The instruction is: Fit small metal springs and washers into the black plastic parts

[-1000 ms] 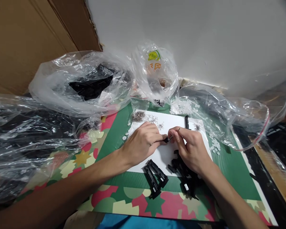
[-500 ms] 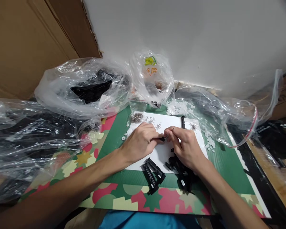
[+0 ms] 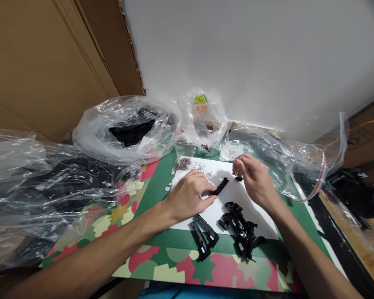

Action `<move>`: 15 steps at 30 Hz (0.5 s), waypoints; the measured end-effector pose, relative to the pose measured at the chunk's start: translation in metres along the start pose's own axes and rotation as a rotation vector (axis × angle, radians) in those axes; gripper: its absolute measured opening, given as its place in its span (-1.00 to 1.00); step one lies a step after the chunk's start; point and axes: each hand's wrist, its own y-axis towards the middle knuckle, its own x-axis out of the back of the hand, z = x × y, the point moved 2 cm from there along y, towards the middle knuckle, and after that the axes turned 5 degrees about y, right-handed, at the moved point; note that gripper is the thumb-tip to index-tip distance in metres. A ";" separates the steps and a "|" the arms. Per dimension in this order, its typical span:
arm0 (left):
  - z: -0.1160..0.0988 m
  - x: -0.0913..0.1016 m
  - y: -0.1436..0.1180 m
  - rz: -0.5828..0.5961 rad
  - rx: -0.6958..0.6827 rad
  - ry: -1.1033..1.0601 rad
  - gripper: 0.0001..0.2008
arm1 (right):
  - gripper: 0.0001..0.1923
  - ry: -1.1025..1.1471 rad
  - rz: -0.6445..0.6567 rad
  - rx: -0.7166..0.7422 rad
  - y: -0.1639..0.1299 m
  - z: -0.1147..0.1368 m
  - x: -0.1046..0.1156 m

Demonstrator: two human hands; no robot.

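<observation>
Crinkled clear plastic bags [image 3: 124, 128] ring the far side of the desk beyond both hands, keeping loose stock close. Left hand [image 3: 188, 195] pins a slim black plastic clip [image 3: 220, 186] at its fingertips on the white paper sheet [image 3: 233, 197]; right hand [image 3: 255, 180], just beyond, pinches something tiny, fingers narrow.

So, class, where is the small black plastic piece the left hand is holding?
The black piece lies on the white sheet, pinched by the left hand, below-left of the right hand.

left hand [image 3: 190, 197] pinching black clip [image 3: 220, 186], right hand [image 3: 254, 178] perhaps holding pin
</observation>
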 end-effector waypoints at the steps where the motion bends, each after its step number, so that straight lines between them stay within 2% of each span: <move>1: -0.001 0.001 0.000 0.004 -0.008 0.003 -0.94 | -0.53 -0.011 0.054 -0.024 0.005 -0.003 -0.001; 3: -0.002 0.002 -0.001 0.010 -0.020 0.013 -0.94 | -0.56 -0.024 0.151 -0.049 0.015 -0.006 -0.006; 8: -0.001 0.003 -0.004 0.025 -0.036 0.036 -0.90 | -0.79 -0.027 0.283 -0.074 0.036 -0.010 -0.026; 11: 0.001 0.003 -0.006 0.034 -0.041 0.039 -0.91 | -0.79 0.002 0.354 -0.089 0.045 -0.014 -0.034; 15: 0.002 0.004 -0.007 0.048 -0.051 0.029 -0.91 | -0.75 0.040 0.382 -0.125 0.050 -0.020 -0.039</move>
